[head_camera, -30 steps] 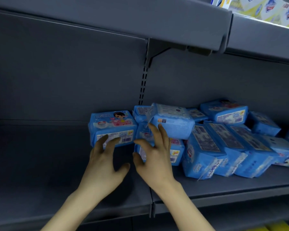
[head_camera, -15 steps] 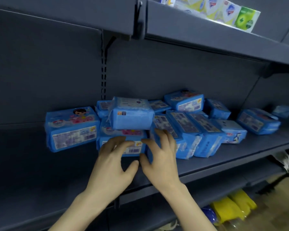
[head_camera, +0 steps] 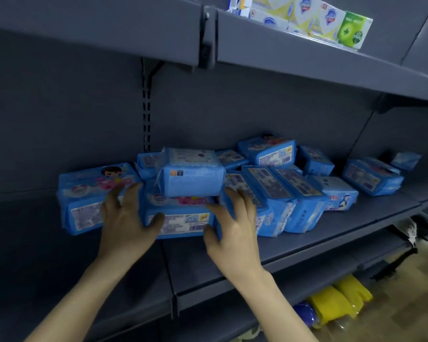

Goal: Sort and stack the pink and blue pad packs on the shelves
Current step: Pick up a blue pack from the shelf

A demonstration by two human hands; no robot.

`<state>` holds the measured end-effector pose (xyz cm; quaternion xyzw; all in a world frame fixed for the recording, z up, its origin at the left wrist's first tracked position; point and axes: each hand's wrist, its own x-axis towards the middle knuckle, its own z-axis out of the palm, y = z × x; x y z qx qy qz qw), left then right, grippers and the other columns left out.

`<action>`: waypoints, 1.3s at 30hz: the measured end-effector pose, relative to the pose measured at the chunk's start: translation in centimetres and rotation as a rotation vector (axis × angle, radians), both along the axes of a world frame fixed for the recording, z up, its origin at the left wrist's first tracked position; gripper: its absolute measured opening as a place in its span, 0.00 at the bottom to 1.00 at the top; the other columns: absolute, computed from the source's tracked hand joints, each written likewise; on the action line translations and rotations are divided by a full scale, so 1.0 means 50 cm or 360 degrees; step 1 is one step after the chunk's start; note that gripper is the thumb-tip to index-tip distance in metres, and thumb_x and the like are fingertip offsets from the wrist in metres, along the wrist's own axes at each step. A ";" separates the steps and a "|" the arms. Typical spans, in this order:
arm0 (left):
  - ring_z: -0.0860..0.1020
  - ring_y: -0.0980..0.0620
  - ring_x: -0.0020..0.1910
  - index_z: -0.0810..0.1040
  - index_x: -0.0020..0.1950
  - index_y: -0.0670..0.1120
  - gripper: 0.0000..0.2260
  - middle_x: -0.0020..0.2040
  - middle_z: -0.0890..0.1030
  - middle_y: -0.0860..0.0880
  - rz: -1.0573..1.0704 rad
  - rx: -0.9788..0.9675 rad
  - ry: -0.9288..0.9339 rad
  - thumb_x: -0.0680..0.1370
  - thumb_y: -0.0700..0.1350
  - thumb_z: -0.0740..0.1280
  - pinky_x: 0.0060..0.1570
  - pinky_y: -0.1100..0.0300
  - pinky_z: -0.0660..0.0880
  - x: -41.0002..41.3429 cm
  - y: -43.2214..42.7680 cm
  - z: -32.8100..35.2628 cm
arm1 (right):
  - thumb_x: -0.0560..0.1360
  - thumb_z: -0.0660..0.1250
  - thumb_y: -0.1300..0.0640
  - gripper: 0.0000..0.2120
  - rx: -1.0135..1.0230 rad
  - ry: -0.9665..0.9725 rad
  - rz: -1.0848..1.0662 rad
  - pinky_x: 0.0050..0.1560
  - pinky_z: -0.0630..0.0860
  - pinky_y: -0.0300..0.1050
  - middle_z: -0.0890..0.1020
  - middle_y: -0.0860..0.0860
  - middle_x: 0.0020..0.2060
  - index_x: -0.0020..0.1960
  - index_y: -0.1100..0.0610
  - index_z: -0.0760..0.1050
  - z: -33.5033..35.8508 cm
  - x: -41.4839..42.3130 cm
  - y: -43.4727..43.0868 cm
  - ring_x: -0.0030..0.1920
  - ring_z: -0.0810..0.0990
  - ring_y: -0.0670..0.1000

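I have both hands on the two-high stack near the front edge of the dark grey metal shelf [head_camera: 351, 218], just right of the seam between its sections. My left hand [head_camera: 127, 225] and right hand [head_camera: 232, 228] bracket the ends of the lower blue plastic pad pack with the barcode label [head_camera: 181, 219]. The fingers are spread and fairly straight with thumbs on its front face, so I am pressing rather than clamping, though blur hides how firmly. My worry is the paler blue plastic pad pack [head_camera: 193, 180] lying loose and slightly skewed on top. If I drag or lift the lower one unevenly, it could slide off the slick film and go over the front edge. A flat-fingered squeeze on a soft pack may also just bulge it and slip. My right fingers sit against the leaning row of blue pad packs [head_camera: 277, 191] — a nudge there could tip them forward. On the left, the blue pad pack with the cartoon girl [head_camera: 89, 193] could get shoved askew.
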<state>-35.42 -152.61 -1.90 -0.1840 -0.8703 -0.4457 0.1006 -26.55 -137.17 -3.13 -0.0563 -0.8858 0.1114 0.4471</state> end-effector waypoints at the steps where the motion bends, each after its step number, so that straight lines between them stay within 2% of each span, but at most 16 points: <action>1: 0.54 0.44 0.72 0.63 0.72 0.47 0.32 0.72 0.58 0.42 0.0032 0.0033 0.0002 0.71 0.42 0.72 0.68 0.50 0.57 -0.013 -0.014 -0.002 | 0.67 0.60 0.57 0.15 -0.0026 0.0013 0.0107 0.55 0.72 0.65 0.70 0.57 0.61 0.53 0.56 0.74 0.006 -0.011 -0.016 0.63 0.64 0.60; 4: 0.57 0.43 0.70 0.65 0.71 0.48 0.31 0.71 0.62 0.42 0.0077 0.0034 -0.0007 0.70 0.42 0.72 0.67 0.50 0.60 -0.043 -0.052 -0.013 | 0.69 0.60 0.57 0.16 -0.0077 -0.0040 0.0327 0.55 0.75 0.56 0.72 0.58 0.62 0.57 0.54 0.72 0.017 -0.049 -0.068 0.62 0.69 0.58; 7: 0.57 0.41 0.70 0.64 0.71 0.46 0.31 0.71 0.61 0.41 0.0158 -0.0010 -0.0033 0.70 0.42 0.72 0.67 0.49 0.61 -0.056 -0.081 -0.017 | 0.69 0.62 0.60 0.16 -0.0088 -0.0129 0.0473 0.52 0.78 0.55 0.74 0.62 0.61 0.56 0.58 0.77 0.023 -0.088 -0.123 0.59 0.76 0.63; 11: 0.58 0.42 0.69 0.65 0.71 0.46 0.31 0.70 0.61 0.41 0.0267 -0.0016 -0.0016 0.70 0.41 0.72 0.65 0.53 0.60 -0.065 -0.116 -0.015 | 0.65 0.65 0.65 0.19 -0.0080 -0.0248 0.0647 0.51 0.77 0.53 0.74 0.63 0.62 0.56 0.61 0.77 0.032 -0.138 -0.183 0.59 0.76 0.64; 13: 0.59 0.42 0.69 0.65 0.71 0.46 0.31 0.69 0.62 0.41 0.0298 0.0001 -0.0013 0.70 0.41 0.72 0.64 0.54 0.61 -0.071 -0.133 -0.015 | 0.66 0.64 0.66 0.21 -0.0139 -0.0351 0.0693 0.56 0.75 0.54 0.72 0.63 0.63 0.60 0.61 0.75 0.038 -0.164 -0.202 0.61 0.74 0.64; 16: 0.58 0.44 0.69 0.63 0.72 0.46 0.30 0.69 0.62 0.43 0.0322 0.0038 -0.0143 0.73 0.45 0.70 0.65 0.55 0.60 -0.089 -0.154 -0.018 | 0.74 0.60 0.67 0.26 -0.0185 -0.0690 0.0583 0.68 0.64 0.49 0.61 0.60 0.70 0.71 0.58 0.64 0.050 -0.200 -0.216 0.70 0.62 0.61; 18: 0.58 0.45 0.70 0.62 0.72 0.45 0.29 0.69 0.63 0.43 0.0346 0.0077 -0.0298 0.74 0.49 0.67 0.67 0.53 0.61 -0.105 -0.164 -0.020 | 0.76 0.58 0.66 0.28 -0.0175 -0.0968 0.0408 0.69 0.59 0.48 0.54 0.59 0.73 0.74 0.56 0.56 0.057 -0.223 -0.218 0.72 0.56 0.60; 20: 0.61 0.45 0.68 0.64 0.70 0.43 0.27 0.67 0.65 0.43 0.0388 0.0122 -0.0466 0.75 0.53 0.64 0.66 0.50 0.63 -0.119 -0.170 -0.020 | 0.75 0.59 0.66 0.28 -0.0210 -0.1146 0.0290 0.67 0.62 0.51 0.56 0.61 0.71 0.73 0.58 0.56 0.067 -0.241 -0.221 0.70 0.59 0.63; 23: 0.67 0.45 0.65 0.65 0.69 0.44 0.26 0.65 0.68 0.43 0.0424 0.0235 -0.0714 0.77 0.58 0.60 0.64 0.50 0.66 -0.132 -0.171 -0.023 | 0.76 0.62 0.63 0.21 -0.0250 -0.1296 0.0193 0.60 0.68 0.52 0.64 0.63 0.63 0.67 0.63 0.63 0.077 -0.260 -0.223 0.64 0.66 0.64; 26: 0.71 0.47 0.60 0.67 0.68 0.45 0.26 0.63 0.72 0.46 0.0399 0.0410 -0.0914 0.77 0.61 0.57 0.62 0.50 0.69 -0.140 -0.165 -0.028 | 0.76 0.61 0.63 0.18 -0.0272 -0.1351 0.0160 0.60 0.68 0.51 0.65 0.63 0.62 0.65 0.64 0.65 0.084 -0.266 -0.221 0.63 0.65 0.63; 29: 0.73 0.52 0.47 0.69 0.61 0.48 0.18 0.51 0.74 0.50 0.0332 0.0582 -0.1069 0.80 0.58 0.55 0.52 0.58 0.69 -0.146 -0.159 -0.025 | 0.75 0.59 0.63 0.18 -0.0309 -0.1388 0.0164 0.61 0.66 0.51 0.66 0.62 0.62 0.64 0.64 0.65 0.085 -0.271 -0.222 0.63 0.64 0.62; 32: 0.72 0.52 0.47 0.68 0.57 0.50 0.14 0.47 0.74 0.51 0.0329 0.0671 -0.1129 0.80 0.58 0.54 0.51 0.58 0.68 -0.152 -0.160 -0.019 | 0.74 0.58 0.65 0.15 -0.0371 -0.1370 0.0219 0.60 0.66 0.50 0.72 0.62 0.57 0.60 0.64 0.68 0.087 -0.279 -0.215 0.59 0.69 0.61; 34: 0.73 0.51 0.47 0.69 0.56 0.49 0.15 0.43 0.75 0.52 0.0343 0.0733 -0.1144 0.80 0.58 0.53 0.52 0.57 0.69 -0.156 -0.162 -0.019 | 0.73 0.57 0.66 0.13 -0.0589 -0.1321 0.0288 0.53 0.72 0.49 0.77 0.58 0.49 0.56 0.63 0.70 0.092 -0.279 -0.208 0.53 0.75 0.58; 36: 0.75 0.53 0.43 0.71 0.56 0.48 0.15 0.42 0.76 0.52 0.0358 0.0850 -0.1162 0.80 0.57 0.55 0.51 0.57 0.69 -0.156 -0.162 -0.019 | 0.73 0.55 0.68 0.11 -0.0756 -0.1284 0.0326 0.44 0.73 0.47 0.74 0.53 0.40 0.53 0.63 0.70 0.101 -0.272 -0.204 0.46 0.75 0.55; 37: 0.74 0.54 0.41 0.70 0.56 0.48 0.14 0.42 0.76 0.51 0.0365 0.0915 -0.1170 0.80 0.57 0.56 0.50 0.57 0.69 -0.154 -0.162 -0.017 | 0.73 0.54 0.69 0.11 -0.0820 -0.1269 0.0340 0.44 0.73 0.48 0.73 0.53 0.39 0.53 0.63 0.70 0.106 -0.267 -0.204 0.46 0.75 0.55; 39: 0.74 0.55 0.40 0.69 0.56 0.46 0.15 0.42 0.76 0.51 0.0397 0.1001 -0.1167 0.78 0.56 0.62 0.47 0.57 0.69 -0.151 -0.164 -0.016 | 0.74 0.53 0.69 0.15 -0.0941 -0.1245 0.0395 0.53 0.74 0.51 0.75 0.56 0.46 0.58 0.66 0.70 0.113 -0.257 -0.202 0.51 0.75 0.55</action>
